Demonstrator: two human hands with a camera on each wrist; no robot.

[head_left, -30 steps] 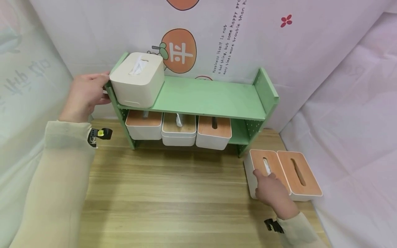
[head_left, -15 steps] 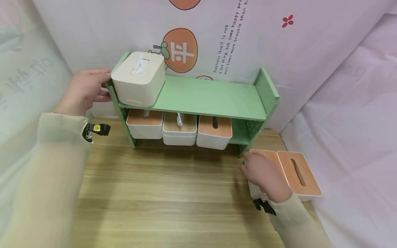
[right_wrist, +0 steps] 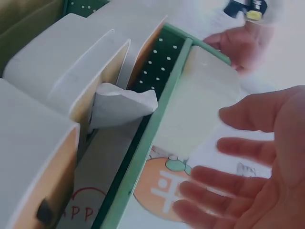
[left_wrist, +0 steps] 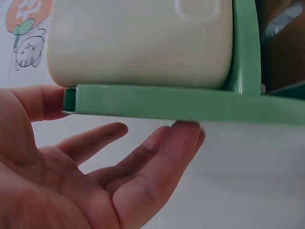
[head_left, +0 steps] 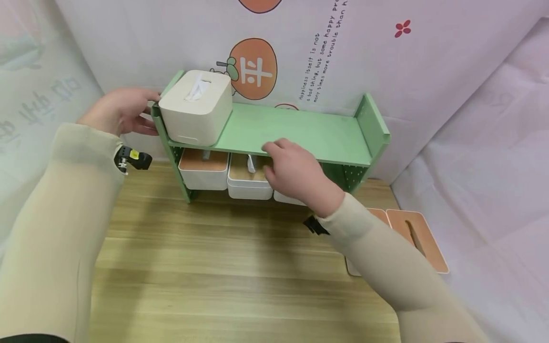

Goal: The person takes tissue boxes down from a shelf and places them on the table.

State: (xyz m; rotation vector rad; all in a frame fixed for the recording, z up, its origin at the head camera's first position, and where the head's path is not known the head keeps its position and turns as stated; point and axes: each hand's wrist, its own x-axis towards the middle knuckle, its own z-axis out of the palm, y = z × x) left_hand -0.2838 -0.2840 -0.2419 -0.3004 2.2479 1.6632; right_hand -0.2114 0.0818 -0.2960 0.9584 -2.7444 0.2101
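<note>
The left hand (head_left: 128, 112) holds the left side panel of a green two-tier shelf (head_left: 291, 131). In the left wrist view, one digit bends over the panel's end with its tip hidden, and other fingers (left_wrist: 183, 136) meet its outer face. Against that panel, on the upper tier, stands a cream tissue box (head_left: 188, 119). The right hand (head_left: 296, 171) hovers at the shelf's front edge with nothing in it, its fingers spread apart in the right wrist view. Below are a left wood-lidded tissue box (head_left: 201, 178), a middle one (head_left: 249, 190) and a right one, partly covered by the hand.
Two more wood-topped tissue boxes stand side by side at the right, the outer box (head_left: 422, 233) and the inner box (head_left: 377, 214), which the right sleeve partly hides. A wooden tabletop (head_left: 206, 276) lies in front. Printed white cloth (head_left: 317, 71) hangs behind and beside the shelf.
My right hand has left the tissue box at the right and moved left and up to the shelf's front, empty. My left hand stays at the side panel, its wrist slightly raised.
</note>
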